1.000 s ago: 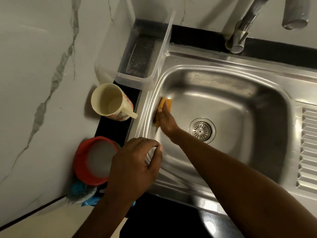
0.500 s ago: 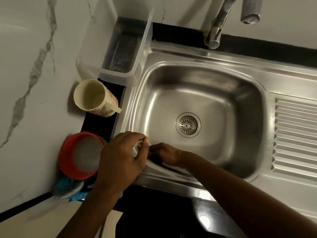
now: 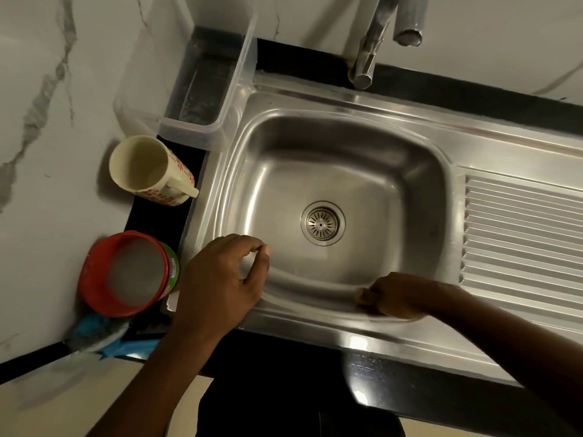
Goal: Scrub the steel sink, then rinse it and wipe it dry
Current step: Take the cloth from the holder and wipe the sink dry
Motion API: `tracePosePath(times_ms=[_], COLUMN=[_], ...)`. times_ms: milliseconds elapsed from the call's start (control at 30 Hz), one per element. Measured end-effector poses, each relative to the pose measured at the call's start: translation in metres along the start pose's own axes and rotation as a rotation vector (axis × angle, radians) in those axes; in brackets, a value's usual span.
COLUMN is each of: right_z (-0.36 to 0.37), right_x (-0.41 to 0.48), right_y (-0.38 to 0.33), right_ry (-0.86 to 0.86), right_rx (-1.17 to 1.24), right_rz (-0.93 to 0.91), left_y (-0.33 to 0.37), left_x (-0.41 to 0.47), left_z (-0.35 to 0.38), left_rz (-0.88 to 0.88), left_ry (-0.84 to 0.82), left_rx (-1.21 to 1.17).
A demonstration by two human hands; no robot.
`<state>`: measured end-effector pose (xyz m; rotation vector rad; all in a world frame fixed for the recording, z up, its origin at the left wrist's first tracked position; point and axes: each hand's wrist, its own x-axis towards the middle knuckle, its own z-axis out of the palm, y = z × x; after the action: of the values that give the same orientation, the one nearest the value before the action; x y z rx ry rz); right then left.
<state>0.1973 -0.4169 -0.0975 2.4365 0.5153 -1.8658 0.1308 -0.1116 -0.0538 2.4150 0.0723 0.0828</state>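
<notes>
The steel sink fills the middle of the view, with a round drain in its floor. My right hand is curled against the basin's front inner wall, near its right end. The sponge seen earlier in that hand is hidden under it. My left hand rests on the sink's front left corner rim, fingers loosely curled and holding nothing. The tap stands behind the basin; no water is running.
A ribbed drainboard lies right of the basin. On the dark counter to the left stand a clear plastic container, a cream mug and a red-rimmed tub. A blue cloth lies at the front left corner.
My right hand went from the basin's left wall, where the orange sponge showed, to the front wall, then slid right along it. My left hand stayed at the front left rim.
</notes>
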Motion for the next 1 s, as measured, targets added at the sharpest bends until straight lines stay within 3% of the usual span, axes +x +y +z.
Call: tracePosePath(times_ms=[100,300,467,633,833,1000], right_z=[-0.004,-0.013,-0.008,-0.015,-0.012,-0.022], right_x=[0.018,0.053,0.055,-0.004,-0.035,-0.025], right_y=[-0.028,-0.121,-0.121,-0.073,0.002,0.055], right_ry=[-0.028,-0.05,-0.031,0.099,-0.024,0.072], right_rx=[0.126,0.643,0.639,0.321,0.008,-0.706], right_rz=[0.006,-0.201,-0.288,-0.365,-0.081,0.029], left_y=[0.004,0.009,0.01,0.009,0.015,0.022], left_x=[-0.001,-0.002,-0.002,-0.001,0.0,0.001], left_z=[0.006,0.013,0.016,0.019,0.028,0.038], left_rz=[0.005,0.008,0.007,0.003,0.002,-0.007], left_ry=[-0.029,-0.084,-0.077,-0.048,-0.049,-0.057], left_rx=[0.0,0.021,0.025,0.025,0.016,0.002])
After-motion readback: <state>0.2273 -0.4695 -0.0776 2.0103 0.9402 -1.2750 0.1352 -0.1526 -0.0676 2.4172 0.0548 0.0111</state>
